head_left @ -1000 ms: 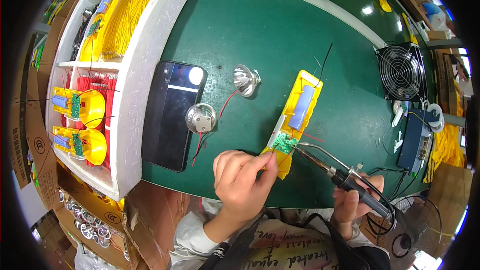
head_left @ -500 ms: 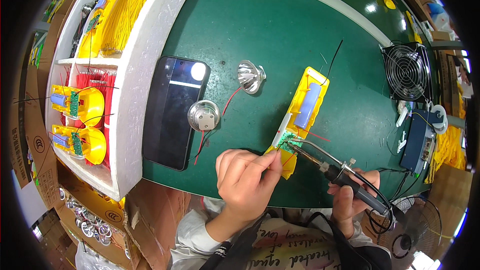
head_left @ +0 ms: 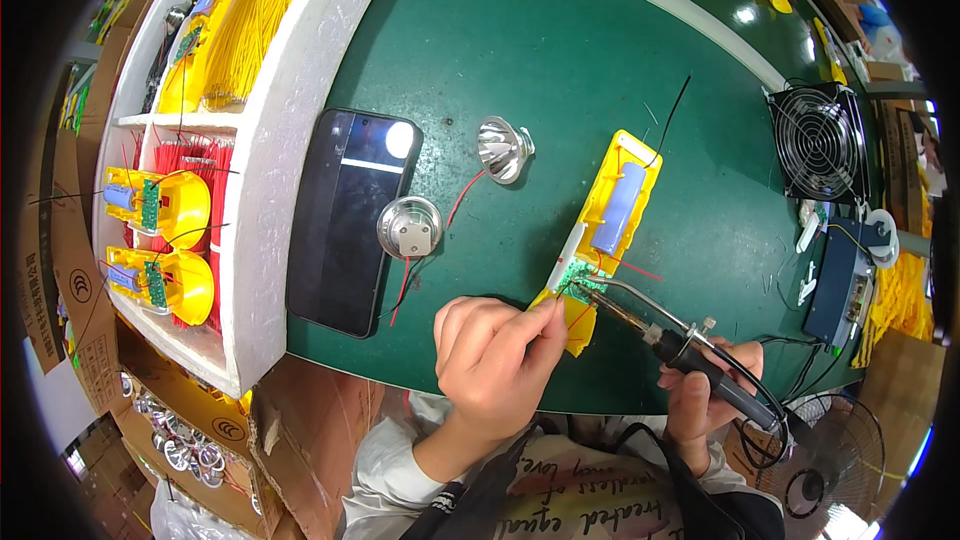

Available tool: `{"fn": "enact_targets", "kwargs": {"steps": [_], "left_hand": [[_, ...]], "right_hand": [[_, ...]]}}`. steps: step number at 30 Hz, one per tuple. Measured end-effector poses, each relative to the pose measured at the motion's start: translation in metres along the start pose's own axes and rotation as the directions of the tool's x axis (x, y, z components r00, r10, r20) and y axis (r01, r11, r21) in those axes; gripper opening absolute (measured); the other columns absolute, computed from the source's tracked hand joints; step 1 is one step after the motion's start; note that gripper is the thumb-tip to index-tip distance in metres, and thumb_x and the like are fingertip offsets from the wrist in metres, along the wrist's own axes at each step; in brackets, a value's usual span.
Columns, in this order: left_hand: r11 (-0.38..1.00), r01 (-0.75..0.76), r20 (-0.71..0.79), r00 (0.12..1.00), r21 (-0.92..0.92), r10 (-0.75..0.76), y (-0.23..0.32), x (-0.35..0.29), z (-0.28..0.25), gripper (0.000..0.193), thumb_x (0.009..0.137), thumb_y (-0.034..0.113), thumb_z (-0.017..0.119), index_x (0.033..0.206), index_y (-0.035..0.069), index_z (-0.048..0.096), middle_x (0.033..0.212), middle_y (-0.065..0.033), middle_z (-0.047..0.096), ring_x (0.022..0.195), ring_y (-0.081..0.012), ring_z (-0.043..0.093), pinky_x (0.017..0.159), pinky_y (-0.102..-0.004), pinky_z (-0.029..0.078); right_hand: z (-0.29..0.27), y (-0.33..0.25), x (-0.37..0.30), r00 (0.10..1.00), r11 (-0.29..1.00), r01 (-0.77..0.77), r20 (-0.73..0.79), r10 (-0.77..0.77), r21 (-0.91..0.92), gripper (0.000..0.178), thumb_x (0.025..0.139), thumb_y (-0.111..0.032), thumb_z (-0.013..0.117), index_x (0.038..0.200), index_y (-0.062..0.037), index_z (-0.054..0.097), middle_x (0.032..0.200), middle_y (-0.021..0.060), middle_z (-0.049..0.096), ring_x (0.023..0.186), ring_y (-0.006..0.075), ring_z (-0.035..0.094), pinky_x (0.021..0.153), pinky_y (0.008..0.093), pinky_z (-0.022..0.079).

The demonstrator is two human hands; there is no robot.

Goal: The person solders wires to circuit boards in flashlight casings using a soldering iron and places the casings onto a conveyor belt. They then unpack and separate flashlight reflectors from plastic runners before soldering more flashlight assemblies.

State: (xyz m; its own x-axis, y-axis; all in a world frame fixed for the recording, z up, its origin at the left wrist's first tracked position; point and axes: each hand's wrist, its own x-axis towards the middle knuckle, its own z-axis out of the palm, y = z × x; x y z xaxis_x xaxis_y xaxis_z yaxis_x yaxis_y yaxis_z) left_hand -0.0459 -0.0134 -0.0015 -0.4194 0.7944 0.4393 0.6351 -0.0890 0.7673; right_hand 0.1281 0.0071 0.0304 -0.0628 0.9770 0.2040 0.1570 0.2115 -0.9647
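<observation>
My right hand (head_left: 700, 390) grips the black handle of a soldering iron (head_left: 705, 370), which has a thin metal feed tube clamped along it. The iron's tip rests at the green circuit board (head_left: 580, 282) in a yellow plastic flashlight housing (head_left: 648, 165). A blue cylindrical battery (head_left: 620, 208) sits in the same housing, above the board. Beside the board, the thumb and forefinger of my left hand (head_left: 497, 360) are pinched on a thin dark wire (head_left: 563, 292), mostly covered by the fingers. A red wire and a black wire stick out from the housing.
Left of the work lie a phone (head_left: 345, 225) and two reflector lamp heads, one silver cup (head_left: 503, 150) and one back-up (head_left: 410, 227). A white foam box (head_left: 290, 140) holds wires and yellow housings. A black fan (head_left: 818, 143) and a blue-grey box (head_left: 842, 280) stand right.
Almost nothing differs. The whole picture has shifted very slightly, while both hands keep their hold and the iron's tip stays at the board.
</observation>
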Motion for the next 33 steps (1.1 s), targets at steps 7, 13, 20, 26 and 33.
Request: {"fn": "enact_targets", "kwargs": {"steps": [7, 13, 20, 26, 33], "left_hand": [[1.000, -0.002, -0.002, 1.000, 0.001, 0.002, 0.000, 0.001, 0.001, 0.020, 0.059, -0.005, 0.072, 0.073, 0.004, 0.062, 0.064, -0.0032, 0.053, 0.058, -0.0180, 0.051, 0.055, -0.0275, 0.042], [0.999, 0.031, -0.017, 0.999, 0.018, -0.030, 0.001, -0.001, 0.002, 0.022, 0.057, -0.001, 0.073, 0.075, 0.007, 0.063, 0.062, -0.0008, 0.050, 0.058, -0.0172, 0.050, 0.057, -0.0298, 0.038], [0.999, 0.032, -0.038, 0.999, 0.042, -0.031, 0.001, -0.002, 0.005, 0.016, 0.061, -0.005, 0.069, 0.072, 0.004, 0.063, 0.064, -0.0032, 0.053, 0.060, -0.0155, 0.051, 0.049, -0.0239, 0.041], [0.999, 0.039, -0.028, 0.999, 0.032, -0.038, 0.001, -0.005, 0.005, 0.016, 0.061, -0.006, 0.068, 0.073, 0.003, 0.062, 0.064, -0.0043, 0.053, 0.058, -0.0148, 0.051, 0.047, -0.0230, 0.042], [0.998, 0.025, 0.091, 0.995, 0.049, -0.029, 0.009, 0.000, -0.011, 0.017, 0.062, -0.001, 0.066, 0.078, 0.006, 0.063, 0.075, -0.0046, 0.053, 0.069, -0.0187, 0.051, 0.060, -0.0289, 0.042]], "right_hand": [[-0.002, -0.001, 0.001, 1.000, 1.000, 0.019, 0.003, -0.019, -0.023, 0.032, 0.078, -0.017, 0.064, 0.086, -0.0005, 0.038, 0.057, 0.0068, 0.056, 0.051, 0.0130, 0.055, 0.053, 0.0229, 0.047], [-0.012, -0.002, 0.001, 0.993, 0.993, 0.114, -0.038, -0.113, 0.013, 0.034, 0.078, -0.020, 0.065, 0.085, -0.0007, 0.037, 0.057, 0.0082, 0.055, 0.051, 0.0130, 0.055, 0.050, 0.0218, 0.047], [-0.029, -0.001, 0.009, 0.945, 0.995, 0.100, -0.309, -0.104, -0.029, 0.039, 0.076, -0.028, 0.066, 0.082, -0.0017, 0.038, 0.061, 0.0112, 0.052, 0.042, 0.0116, 0.051, 0.037, 0.0185, 0.040], [-0.060, 0.021, 0.010, 0.907, 0.988, 0.126, -0.393, -0.152, -0.091, 0.028, 0.078, -0.017, 0.062, 0.086, -0.0004, 0.040, 0.067, 0.0111, 0.052, 0.045, 0.0123, 0.051, 0.037, 0.0195, 0.040], [-0.066, 0.029, 0.015, 0.875, 0.994, 0.075, -0.473, -0.102, -0.077, 0.023, 0.078, -0.010, 0.061, 0.086, -0.0019, 0.041, 0.066, 0.0102, 0.052, 0.047, 0.0129, 0.052, 0.039, 0.0206, 0.042]]}}
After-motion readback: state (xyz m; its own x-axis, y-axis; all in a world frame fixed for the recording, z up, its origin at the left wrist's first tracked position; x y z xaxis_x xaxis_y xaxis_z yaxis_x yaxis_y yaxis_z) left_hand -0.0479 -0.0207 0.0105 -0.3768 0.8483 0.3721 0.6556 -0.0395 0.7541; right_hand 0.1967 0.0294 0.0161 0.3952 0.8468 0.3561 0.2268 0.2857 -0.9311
